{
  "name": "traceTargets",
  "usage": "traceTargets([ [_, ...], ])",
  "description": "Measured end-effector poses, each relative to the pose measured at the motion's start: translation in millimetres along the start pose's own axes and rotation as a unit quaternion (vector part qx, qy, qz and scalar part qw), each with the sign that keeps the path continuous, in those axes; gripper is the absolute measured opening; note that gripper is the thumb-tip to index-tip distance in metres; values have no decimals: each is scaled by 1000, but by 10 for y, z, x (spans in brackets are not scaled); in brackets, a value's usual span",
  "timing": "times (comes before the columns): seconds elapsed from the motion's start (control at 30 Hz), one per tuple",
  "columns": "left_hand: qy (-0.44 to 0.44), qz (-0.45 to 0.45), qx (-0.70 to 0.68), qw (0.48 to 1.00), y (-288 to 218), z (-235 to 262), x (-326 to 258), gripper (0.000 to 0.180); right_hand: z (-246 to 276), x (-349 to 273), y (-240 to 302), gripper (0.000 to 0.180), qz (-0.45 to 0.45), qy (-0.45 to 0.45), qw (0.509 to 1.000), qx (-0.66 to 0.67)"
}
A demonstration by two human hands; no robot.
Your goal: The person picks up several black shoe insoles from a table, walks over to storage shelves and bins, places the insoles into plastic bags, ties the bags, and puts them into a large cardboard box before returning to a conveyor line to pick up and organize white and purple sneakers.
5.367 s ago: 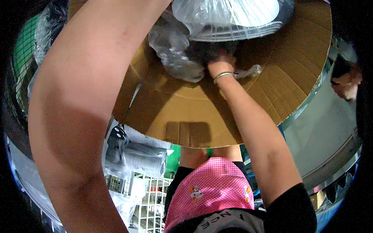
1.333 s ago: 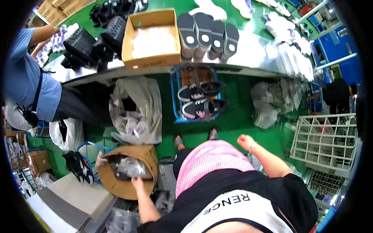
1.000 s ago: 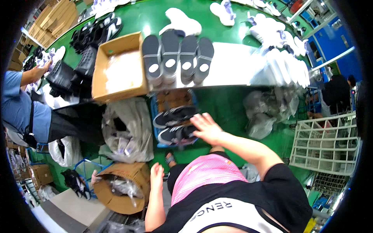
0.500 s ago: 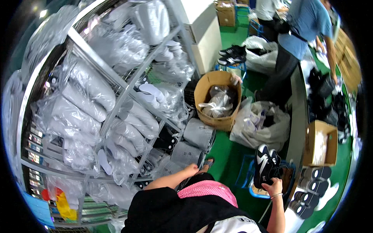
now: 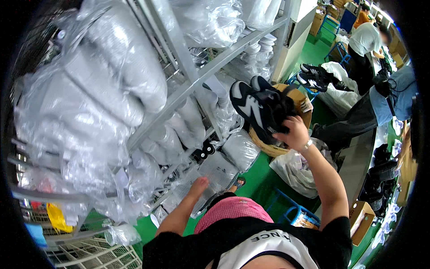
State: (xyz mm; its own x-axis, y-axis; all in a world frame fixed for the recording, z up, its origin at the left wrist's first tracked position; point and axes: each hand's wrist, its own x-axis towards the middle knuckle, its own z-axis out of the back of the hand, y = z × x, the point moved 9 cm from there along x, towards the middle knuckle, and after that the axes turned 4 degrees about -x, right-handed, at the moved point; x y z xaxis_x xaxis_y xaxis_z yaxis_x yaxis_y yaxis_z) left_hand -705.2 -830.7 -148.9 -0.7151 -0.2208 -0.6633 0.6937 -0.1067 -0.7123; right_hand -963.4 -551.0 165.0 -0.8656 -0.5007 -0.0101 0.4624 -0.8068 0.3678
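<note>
A pair of black sneakers [image 5: 257,105] with white-grey toes and side marks hangs in the air, pinched near the heels by my right hand [image 5: 295,133], which has a band on its wrist. Behind the shoes stands a round cardboard bin [image 5: 264,142], partly covered by them. My left hand [image 5: 200,184] hangs low in front of the grey wrapped bundles [image 5: 218,167]; its fingers are turned from view. Close to the shoes on the left is a metal rack [image 5: 210,69] stacked with grey rolls in clear plastic [image 5: 125,58].
A blue-framed stool [image 5: 302,216] stands at my right, with a white plastic sack [image 5: 295,168] beyond it. More black sneakers [image 5: 313,77] rest on a far stool. One person [image 5: 396,98] stands at the right by a bench with dark shoes [image 5: 380,179] and an open carton [image 5: 360,219].
My right hand has lifted the sneakers off the blue stool and carried them forward and left, in front of the cardboard bin. The view has turned, bringing the rack closer.
</note>
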Motion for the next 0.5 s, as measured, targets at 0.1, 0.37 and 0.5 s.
traceTargets([
  [0.1, -51, 14, -72, 996, 378, 328, -205, 32, -333, 722, -71, 42, -18, -39, 999, 8],
  [0.37, -68, 164, -169, 970, 775, 526, -539, 29, -623, 2075, 380, 44, 10, -30, 999, -35],
  [0.5, -70, 160, -192, 966, 711, 508, -484, 31, -798, 2521, 657, 53, 121, -93, 988, 0],
])
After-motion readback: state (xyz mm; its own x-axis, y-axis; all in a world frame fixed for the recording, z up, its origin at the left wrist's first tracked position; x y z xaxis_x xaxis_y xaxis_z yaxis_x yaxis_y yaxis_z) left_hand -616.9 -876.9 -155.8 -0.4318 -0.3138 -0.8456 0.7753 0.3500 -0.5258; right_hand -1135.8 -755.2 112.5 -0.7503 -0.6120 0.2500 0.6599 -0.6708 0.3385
